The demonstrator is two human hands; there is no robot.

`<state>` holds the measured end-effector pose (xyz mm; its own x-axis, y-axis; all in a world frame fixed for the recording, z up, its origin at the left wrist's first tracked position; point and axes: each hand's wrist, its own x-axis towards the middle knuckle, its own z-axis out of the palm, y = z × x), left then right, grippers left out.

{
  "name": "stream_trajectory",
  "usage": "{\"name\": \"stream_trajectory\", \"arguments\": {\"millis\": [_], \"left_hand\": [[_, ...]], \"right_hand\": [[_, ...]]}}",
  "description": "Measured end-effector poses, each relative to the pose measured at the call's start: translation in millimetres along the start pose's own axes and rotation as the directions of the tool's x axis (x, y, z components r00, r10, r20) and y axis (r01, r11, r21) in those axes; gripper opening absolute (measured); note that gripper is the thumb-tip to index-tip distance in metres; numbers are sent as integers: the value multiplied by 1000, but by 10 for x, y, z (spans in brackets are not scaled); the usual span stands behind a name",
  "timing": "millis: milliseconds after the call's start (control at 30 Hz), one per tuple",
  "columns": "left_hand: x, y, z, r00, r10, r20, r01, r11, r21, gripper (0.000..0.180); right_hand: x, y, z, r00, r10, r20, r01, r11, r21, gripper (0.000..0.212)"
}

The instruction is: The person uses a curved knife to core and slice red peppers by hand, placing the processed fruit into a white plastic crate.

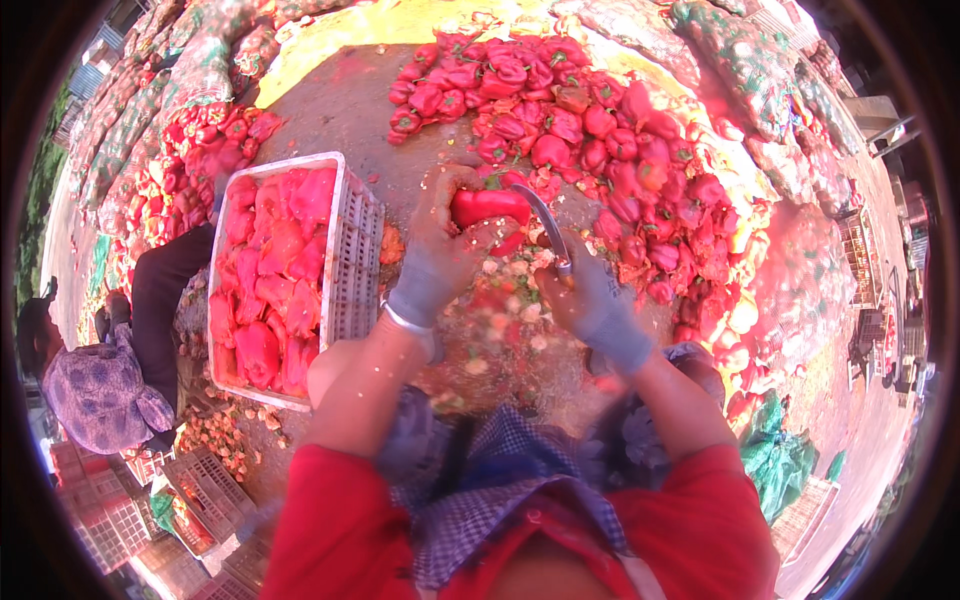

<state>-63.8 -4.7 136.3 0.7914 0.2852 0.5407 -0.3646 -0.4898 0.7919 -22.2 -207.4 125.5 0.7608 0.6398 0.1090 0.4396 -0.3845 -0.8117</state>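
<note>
My left hand (442, 240), in a soiled greyish glove, is closed round a red bell pepper (490, 207). My right hand (582, 295), gloved the same way, grips a knife (545, 218) whose curved blade arcs up beside the pepper's right end. Whether the edge touches the skin I cannot tell. Beneath both hands, pale cores and red scraps (515, 300) cover the ground. To the left stands a white plastic crate (352, 250) filled with red peppers (262, 275) that look hollowed or cut. A big heap of whole red peppers (620, 145) spreads ahead and to the right.
Net sacks (735, 65) line the far right, with more sacks (200, 70) at the far left. Another person in a patterned top (108, 400) sits at the left by a second pepper pile (205, 150). Empty-looking crates (205, 490) lie behind on the left; green netting (778, 455) lies right.
</note>
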Motion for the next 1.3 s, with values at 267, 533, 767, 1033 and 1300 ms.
{"name": "stream_trajectory", "arguments": {"millis": [267,533,767,1033,1300], "left_hand": [[25,48,64,999,22,-29,-23,998,-56,40],[3,-13,-75,982,-183,-39,171,963,-210,37],[21,13,-48,1000,-26,11,28,969,-245,40],[137,-89,-169,943,-274,-191,103,782,-615,29],[-105,3,85,866,-362,344,492,738,-461,34]], "right_hand": [[2,2,73,991,-81,-102,79,997,-17,39],[2,-77,124,998,-58,-29,58,998,10,39],[-61,190,226,995,-90,53,92,995,-39,45],[-268,445,79,959,110,261,-61,980,-187,49],[286,58,-147,988,-116,-103,140,951,275,61]]}}
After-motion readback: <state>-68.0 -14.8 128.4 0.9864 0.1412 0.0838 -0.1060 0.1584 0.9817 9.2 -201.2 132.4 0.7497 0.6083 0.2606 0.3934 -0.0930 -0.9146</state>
